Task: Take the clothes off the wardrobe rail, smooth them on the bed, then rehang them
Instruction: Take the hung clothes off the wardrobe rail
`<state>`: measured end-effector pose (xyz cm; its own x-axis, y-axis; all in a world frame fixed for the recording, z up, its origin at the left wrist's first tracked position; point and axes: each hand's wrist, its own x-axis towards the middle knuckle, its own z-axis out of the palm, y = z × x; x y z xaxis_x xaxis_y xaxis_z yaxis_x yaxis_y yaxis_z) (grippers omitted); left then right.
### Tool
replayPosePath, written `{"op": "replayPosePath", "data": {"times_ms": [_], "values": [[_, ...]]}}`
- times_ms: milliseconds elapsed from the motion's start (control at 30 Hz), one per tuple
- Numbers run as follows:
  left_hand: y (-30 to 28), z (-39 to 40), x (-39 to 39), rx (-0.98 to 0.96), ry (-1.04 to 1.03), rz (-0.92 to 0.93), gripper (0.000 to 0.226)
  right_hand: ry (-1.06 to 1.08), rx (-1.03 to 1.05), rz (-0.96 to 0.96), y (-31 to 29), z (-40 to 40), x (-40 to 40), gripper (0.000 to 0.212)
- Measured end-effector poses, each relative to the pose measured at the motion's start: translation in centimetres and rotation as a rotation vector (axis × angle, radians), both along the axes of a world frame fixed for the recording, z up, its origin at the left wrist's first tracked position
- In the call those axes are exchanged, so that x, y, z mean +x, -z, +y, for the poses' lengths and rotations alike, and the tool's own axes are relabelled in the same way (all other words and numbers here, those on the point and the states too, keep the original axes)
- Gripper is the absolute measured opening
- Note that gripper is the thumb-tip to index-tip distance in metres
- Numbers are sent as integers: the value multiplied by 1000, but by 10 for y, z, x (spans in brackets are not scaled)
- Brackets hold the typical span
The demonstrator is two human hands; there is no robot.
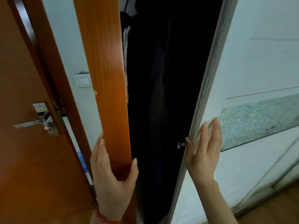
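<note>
Inside the dark wardrobe gap, clothes (pixel 161 78) hang, rail unseen. My left hand (pixel 113 173) grips the wood post (pixel 105 78); right hand (pixel 203 152) presses flat, fingers straight, on the sliding door (pixel 242 70). Step: opening up. Next I'd widen the gap, reach for a hanger.

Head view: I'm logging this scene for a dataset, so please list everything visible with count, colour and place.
wardrobe frame post: one, orange-brown wood, centre-left
sliding wardrobe door: one, white with grey edge and frosted glass band, right
hanging clothes: number unclear, dark, inside the opening
room door: one, brown, far left
door handle: one, silver, on the room door
light switch: one, white, wall behind the post
left hand: grips the post, red bracelet at wrist
right hand: flat against the sliding door's edge
</note>
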<state>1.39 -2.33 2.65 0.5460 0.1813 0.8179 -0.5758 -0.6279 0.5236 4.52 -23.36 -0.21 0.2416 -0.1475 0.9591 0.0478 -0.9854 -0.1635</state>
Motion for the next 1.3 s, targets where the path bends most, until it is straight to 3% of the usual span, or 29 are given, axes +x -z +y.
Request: {"op": "replayPosePath", "data": {"times_ms": [167, 333, 533, 833, 967, 1300], "values": [[-9, -2, 2, 87, -35, -221, 65, 24, 24, -10, -2, -15, 2, 54], [-33, -20, -3, 174, -113, -378, 39, 29, 61, -11, -1, -45, 5, 55], [-54, -84, 10, 245, 169, -395, 27, -15, 93, 2, -3, -93, 9, 51], [-102, -212, 90, 217, 328, -96, 46, -29, 137, 20, -8, -179, 18, 54], [-122, -260, 116, 229, 383, -81, 45, -12, 145, 35, -6, -219, 23, 56], [-166, -379, 186, 225, 535, 302, 45, 48, 193, 111, -6, -314, 32, 57]]}}
